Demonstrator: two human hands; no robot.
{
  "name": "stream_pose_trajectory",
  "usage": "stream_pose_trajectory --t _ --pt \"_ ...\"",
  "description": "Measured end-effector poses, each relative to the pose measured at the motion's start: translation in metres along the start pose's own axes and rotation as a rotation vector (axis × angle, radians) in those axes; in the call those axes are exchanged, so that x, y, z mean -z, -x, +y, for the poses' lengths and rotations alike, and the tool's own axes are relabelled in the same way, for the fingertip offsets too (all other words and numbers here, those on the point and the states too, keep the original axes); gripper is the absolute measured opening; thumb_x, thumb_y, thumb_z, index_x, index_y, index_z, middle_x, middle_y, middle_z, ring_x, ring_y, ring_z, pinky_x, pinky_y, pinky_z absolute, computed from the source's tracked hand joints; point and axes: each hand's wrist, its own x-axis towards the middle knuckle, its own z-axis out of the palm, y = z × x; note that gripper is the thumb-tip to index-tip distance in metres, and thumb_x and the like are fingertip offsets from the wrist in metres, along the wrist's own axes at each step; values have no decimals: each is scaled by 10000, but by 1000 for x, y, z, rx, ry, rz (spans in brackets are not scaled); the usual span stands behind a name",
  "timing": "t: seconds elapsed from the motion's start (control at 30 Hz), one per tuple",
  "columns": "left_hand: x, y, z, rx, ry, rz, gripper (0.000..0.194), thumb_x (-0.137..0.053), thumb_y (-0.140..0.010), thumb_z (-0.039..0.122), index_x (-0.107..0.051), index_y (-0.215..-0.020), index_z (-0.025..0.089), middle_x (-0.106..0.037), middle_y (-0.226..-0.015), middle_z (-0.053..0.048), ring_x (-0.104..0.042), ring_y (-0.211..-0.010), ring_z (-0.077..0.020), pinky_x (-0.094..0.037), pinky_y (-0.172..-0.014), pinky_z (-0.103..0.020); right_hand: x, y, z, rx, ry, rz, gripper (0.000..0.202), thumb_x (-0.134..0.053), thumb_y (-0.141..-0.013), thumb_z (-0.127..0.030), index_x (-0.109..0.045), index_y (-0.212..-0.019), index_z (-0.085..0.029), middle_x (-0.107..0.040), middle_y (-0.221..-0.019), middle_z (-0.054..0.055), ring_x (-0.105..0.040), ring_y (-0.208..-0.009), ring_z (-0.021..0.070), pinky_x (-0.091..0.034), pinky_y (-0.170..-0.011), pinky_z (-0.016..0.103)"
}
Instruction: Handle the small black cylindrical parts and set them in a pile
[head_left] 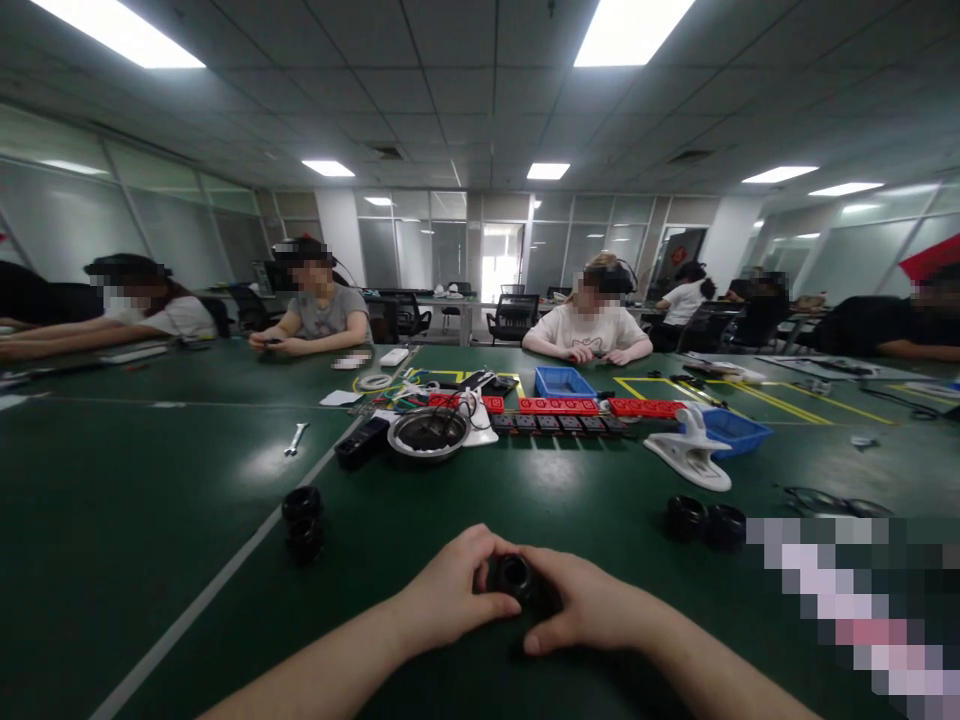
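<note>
Near the front of the green table, a small black ring-shaped piece [515, 575] with a round hole sits between my hands. My left hand [457, 590] is closed around its left side, the thumb along the near edge and the fingers at the back. Curved around the right side is my right hand [581, 600]; its fingertips reach the far edge of the ring, while its thumb stands apart on the near side. Two similar black rings [303, 522] stand close together on the left, and two more black rings [706, 521] lie side by side on the right.
Further back are a metal bowl [429, 434], red power strips [559, 406], blue bins [564, 382], a white clamp-like stand [691, 455] and a wrench [297, 439]. Glasses [836, 502] lie at the right. Several people sit around, including one person opposite [589, 330].
</note>
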Motion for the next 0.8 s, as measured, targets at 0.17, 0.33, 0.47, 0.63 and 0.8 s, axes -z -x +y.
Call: stream_pose_trajectory --t 0.17,0.33,0.47,0.63,0.8 --pt "1 -1 -5 -13 50 -31 392 -700 -656 254 -570 -1025 252 -444 -880 27 -448 -691 -106 -351 -579 -186 3 -3 12 31 -201 -92 470 -691 -621 -198 -565 -1074 -198 -609 -929 -18 -544 -804 160 -409 -696 241" --pt "-3 -1 -8 -17 116 -64 444 -736 -623 300 -572 -1031 236 -433 -889 23 -440 -669 -95 -353 -565 -180 -7 -8 24 -44 -297 -77 325 -689 -610 -174 -569 -911 -160 -572 -761 -45 -516 -687 118 -376 -576 190" --pt "-5 2 0 23 79 -23 420 -746 -600 282 -582 -981 214 -438 -857 29 -429 -640 -92 -345 -550 -185 -18 -10 18 -160 -49 73 403 -762 -508 -277 -511 -809 -180 -575 -745 -35 -523 -668 139 -341 -524 195" --pt "-6 3 7 94 -33 94 368 -728 -597 219 -586 -937 206 -446 -815 35 -438 -659 -107 -335 -565 -196 -32 -13 4 -258 234 255 439 -714 -550 -443 -494 -841 -200 -631 -812 23 -569 -708 194 -334 -556 239" --pt "-5 1 2 59 -1 47 399 -724 -610 235 -572 -978 212 -444 -844 35 -435 -639 -94 -347 -566 -192 -23 -9 6 -140 113 152 495 -735 -546 -364 -544 -980 -219 -638 -926 14 -576 -822 211 -381 -652 246"
